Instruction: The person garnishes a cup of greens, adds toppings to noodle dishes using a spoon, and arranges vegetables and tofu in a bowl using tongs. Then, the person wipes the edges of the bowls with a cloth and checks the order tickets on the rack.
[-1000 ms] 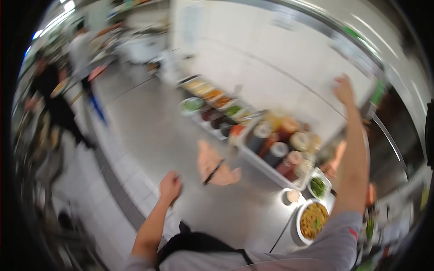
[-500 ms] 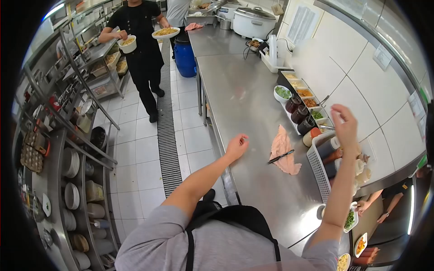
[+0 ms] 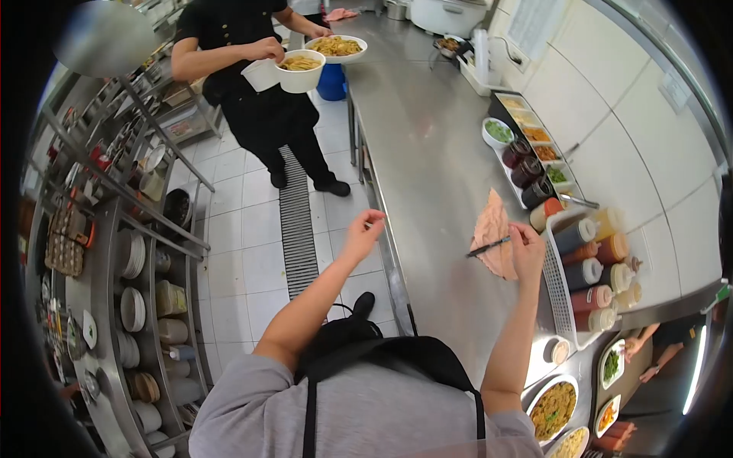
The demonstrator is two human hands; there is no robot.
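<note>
Has the right hand (image 3: 527, 250) at one end of the pen (image 3: 485, 248) on the pink cloth (image 3: 492, 220), in from the tabletop's (image 3: 435, 290) left edge, cannot tell if gripping, holds the left hand (image 3: 362, 237) empty, loosely curled by that edge, and seems done reaching but not yet lifting.

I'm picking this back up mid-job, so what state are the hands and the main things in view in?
Right hand: fingers at the end of the pen; grip unclear.
Left hand: partly curled, nothing visible in it.
Pen: slanted across the cloth; whether lifted, unclear.
Cloth: spread out, wrinkled, on the counter.
Basket: loaded with squeeze bottles.
Bowl of greens: uncovered, filled.
Co-worker's noodle bowl: uncovered, filled, held.
</note>
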